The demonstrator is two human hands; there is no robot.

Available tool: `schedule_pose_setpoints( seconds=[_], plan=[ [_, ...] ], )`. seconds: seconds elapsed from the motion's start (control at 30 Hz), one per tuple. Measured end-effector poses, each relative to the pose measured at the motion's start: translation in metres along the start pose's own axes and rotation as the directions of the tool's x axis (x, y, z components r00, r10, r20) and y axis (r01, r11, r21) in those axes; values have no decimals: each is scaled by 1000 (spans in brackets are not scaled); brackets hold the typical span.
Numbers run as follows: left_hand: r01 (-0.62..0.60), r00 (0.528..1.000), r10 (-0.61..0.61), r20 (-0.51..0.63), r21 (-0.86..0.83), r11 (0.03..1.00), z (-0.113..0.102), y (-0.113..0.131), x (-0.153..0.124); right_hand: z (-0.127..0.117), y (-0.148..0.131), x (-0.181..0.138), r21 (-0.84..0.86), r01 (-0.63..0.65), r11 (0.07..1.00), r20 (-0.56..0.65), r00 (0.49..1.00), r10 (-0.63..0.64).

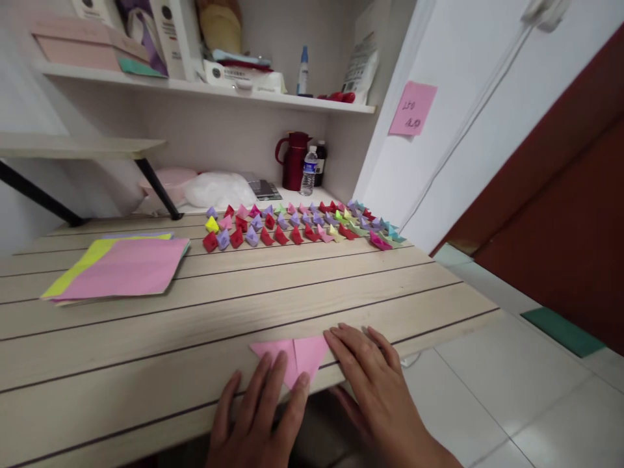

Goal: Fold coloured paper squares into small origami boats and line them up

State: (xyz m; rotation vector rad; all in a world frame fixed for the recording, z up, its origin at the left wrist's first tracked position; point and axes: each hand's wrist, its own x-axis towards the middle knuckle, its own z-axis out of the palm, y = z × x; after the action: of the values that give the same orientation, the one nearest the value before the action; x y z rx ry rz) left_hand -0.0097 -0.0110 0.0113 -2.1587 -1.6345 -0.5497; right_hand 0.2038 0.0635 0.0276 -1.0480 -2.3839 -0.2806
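A folded pink sheet of paper (307, 356), shaped as a triangle with its point toward me and a crease down its middle, lies flat by the table's front edge. My left hand (260, 406) has its fingers spread, with fingertips resting on the lower left part of the paper. At the paper's right corner, my right hand (373, 374) lies with fingers stretched out and their tips touching it. The right thumb hangs lower, in shadow by the table edge. Several rows of small folded paper boats (281, 235) in red, purple, pink, yellow and green stand farther back.
A stack of pink and yellow paper sheets (129, 266) lies at the left of the slatted table (195, 325). Behind stand a red jug (294, 162), a water bottle (309, 172) and a plastic bag (219, 190). A small raised shelf (82, 146) stands at left.
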Motion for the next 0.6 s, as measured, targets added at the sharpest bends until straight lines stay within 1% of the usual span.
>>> schedule_pose_setpoints(
  seconds=[0.07,0.17,0.23,0.3,0.37,0.53,0.6],
  plan=[
    [10,1000,-10,-2,-20,1000,0,-1,0,-3,0,-2,-19,17,1000,11,1000,-17],
    [11,1000,-12,-24,-50,999,1,-1,-1,-10,-4,-1,-31,60,998,-66,996,-62],
    [-11,999,9,-38,-50,999,1,-1,-1,-14,-9,4,-6,146,989,-90,985,-146],
    [-21,999,19,-48,-41,999,1,-1,-1,-16,-15,11,47,242,969,-68,969,-238],
    [-18,998,16,-54,-36,999,2,0,-1,-15,-19,18,100,277,956,-46,961,-274],
    [-7,999,5,-52,-43,999,4,1,-2,-13,-26,30,151,189,970,-65,981,-181],
    [1,998,-5,-58,-53,999,4,1,-2,-15,-28,33,167,173,971,-59,984,-165]
  ],
)
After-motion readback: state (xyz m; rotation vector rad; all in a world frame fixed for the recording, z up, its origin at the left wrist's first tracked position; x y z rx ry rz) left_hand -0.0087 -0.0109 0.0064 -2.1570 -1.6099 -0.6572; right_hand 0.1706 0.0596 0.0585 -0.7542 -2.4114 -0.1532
